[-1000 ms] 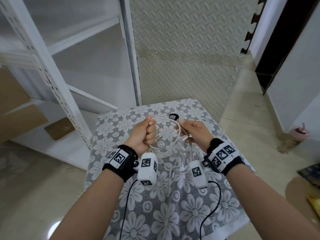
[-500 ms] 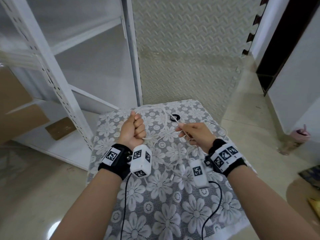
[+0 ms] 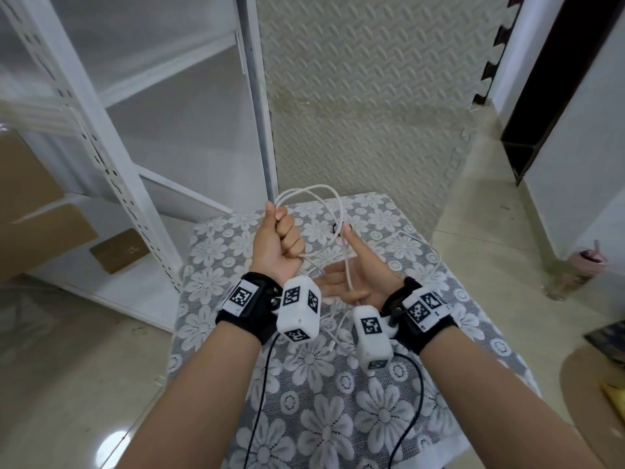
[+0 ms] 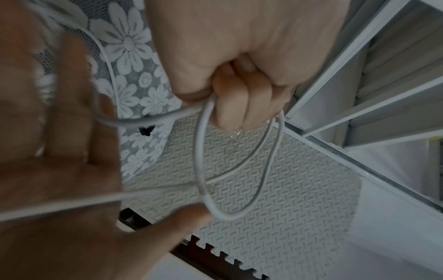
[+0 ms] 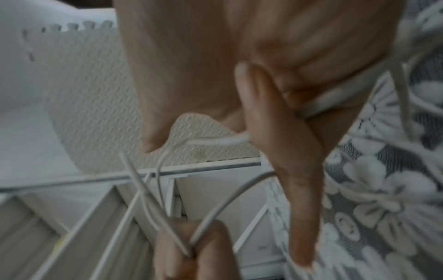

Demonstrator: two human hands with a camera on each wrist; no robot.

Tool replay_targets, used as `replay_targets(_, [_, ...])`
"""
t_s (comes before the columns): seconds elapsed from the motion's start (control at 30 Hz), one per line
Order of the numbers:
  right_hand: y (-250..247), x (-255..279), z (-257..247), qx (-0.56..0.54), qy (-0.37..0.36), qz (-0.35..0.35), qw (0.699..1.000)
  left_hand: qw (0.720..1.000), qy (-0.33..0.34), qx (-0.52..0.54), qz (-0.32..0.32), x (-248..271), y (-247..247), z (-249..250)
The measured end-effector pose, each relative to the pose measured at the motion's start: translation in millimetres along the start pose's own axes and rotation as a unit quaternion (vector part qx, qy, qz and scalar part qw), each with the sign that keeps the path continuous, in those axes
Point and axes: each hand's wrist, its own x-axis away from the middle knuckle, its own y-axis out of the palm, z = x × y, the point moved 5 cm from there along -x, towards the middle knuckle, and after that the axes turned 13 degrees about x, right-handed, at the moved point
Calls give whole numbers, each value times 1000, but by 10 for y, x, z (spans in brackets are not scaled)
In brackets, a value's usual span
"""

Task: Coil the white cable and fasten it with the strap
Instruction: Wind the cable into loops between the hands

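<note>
White cable (image 3: 333,211) loops rise from the fisted left hand (image 3: 279,245), which grips them; the right hand (image 3: 355,275) lies open-palmed, cable draped across it, above the desk (image 3: 338,418).

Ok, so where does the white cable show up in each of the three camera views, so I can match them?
Head: the white cable loops above the left hand, centre of picture, and runs across the right hand.
Left wrist: the loops hang below the fist, centre.
Right wrist: a strand crosses between thumb and fingers, centre, down to the left fist at the bottom.
Shared landmark: the flowered tablecloth.
</note>
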Motion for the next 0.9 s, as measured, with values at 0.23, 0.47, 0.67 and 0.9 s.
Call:
replay_targets(0.23, [-49, -74, -213, -76, -179, 33, 980, 997, 36, 16, 69, -48, -259, -44])
replay_targets(0.47, [-159, -93, -262, -19, -224, 146, 963, 994, 21, -47, 96, 52, -388, -284])
replay_targets(0.67, [-290, -75, -325, 134, -229, 213, 940, 994, -89, -18, 60, 139, -448, -346])
replay_targets(0.9, [-274, -132, -316, 312, -178, 186, 914, 939, -208, -271, 36, 115, -354, -99])
